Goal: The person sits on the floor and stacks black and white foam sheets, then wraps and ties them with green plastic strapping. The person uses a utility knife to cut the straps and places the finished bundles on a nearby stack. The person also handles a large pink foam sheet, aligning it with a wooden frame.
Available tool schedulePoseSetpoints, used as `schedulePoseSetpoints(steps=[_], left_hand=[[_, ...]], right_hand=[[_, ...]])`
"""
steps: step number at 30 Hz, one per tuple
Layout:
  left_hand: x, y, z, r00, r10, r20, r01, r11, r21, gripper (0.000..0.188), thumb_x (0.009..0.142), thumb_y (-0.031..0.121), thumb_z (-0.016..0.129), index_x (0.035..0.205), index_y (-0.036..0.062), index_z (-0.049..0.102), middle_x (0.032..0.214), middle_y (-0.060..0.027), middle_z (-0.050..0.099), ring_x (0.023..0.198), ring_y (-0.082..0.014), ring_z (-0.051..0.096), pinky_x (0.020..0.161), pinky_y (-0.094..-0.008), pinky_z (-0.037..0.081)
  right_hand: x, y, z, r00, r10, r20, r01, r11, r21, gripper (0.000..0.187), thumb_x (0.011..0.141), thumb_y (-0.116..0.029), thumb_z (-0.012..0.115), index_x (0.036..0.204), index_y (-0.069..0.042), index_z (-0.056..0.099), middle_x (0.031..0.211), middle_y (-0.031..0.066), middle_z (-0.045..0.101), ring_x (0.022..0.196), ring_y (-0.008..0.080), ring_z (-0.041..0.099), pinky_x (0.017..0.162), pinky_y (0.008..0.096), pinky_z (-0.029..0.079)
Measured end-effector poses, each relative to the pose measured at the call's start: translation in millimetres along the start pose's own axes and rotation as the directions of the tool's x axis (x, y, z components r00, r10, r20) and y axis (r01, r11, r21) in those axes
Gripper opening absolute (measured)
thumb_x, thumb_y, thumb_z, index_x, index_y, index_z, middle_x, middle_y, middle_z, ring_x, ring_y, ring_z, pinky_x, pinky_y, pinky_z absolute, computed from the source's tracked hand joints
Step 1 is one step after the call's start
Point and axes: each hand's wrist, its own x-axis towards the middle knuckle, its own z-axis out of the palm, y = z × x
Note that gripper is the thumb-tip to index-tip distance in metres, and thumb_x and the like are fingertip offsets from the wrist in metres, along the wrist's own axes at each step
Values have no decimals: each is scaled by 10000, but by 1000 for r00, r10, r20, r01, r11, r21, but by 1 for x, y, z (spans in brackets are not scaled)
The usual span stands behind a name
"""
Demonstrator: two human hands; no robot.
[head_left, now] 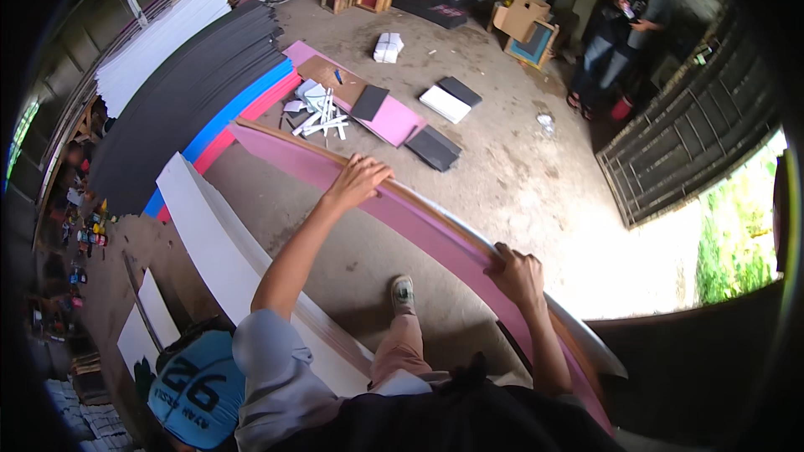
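A long pink panel [435, 249] stands on edge across the middle, with a brown strip along its top and a pale sheet behind its right part. Near the panel's middle, my left hand [360, 179] is closed over the top edge. Farther right, my right hand [517, 274] grips the same edge, its thumb side partly hidden. The panel runs from beside the coloured sheet stack at the left to past my right forearm. My foot is on the floor on the near side of it.
White sheets [213, 230] lie left of my legs. A tall stack of black sheets [188, 88] stands behind them. White offcuts [320, 113] and dark pads [433, 148] lie on the concrete floor. A person in blue [197, 385] is close by at lower left; another person [615, 29] stands near the metal gate [682, 130].
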Motion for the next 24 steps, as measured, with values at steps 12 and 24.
schedulePoseSetpoints(steps=[12, 24], left_hand=[[124, -248, 4, 997, -37, 73, 36, 999, 17, 476, 634, 109, 754, 1067, 141, 561, 1060, -3, 566, 1052, -188, 496, 924, -375, 337], [195, -484, 165, 965, 86, 249, -48, 987, -155, 481, 636, 165, 746, 1075, 116, 558, 971, -35, 578, 978, -226, 533, 874, -355, 424]], right_hand=[[269, -16, 99, 997, 37, 74, -44, 995, 88, 526, 602, -296, 767, 1069, -119, 602, 851, 113, 654, 698, 301, 641, 645, 388, 510], [477, -10, 312, 957, 166, 236, -205, 966, 155, 506, 599, -306, 778, 1035, -113, 608, 864, 102, 657, 754, 295, 641, 681, 383, 507]])
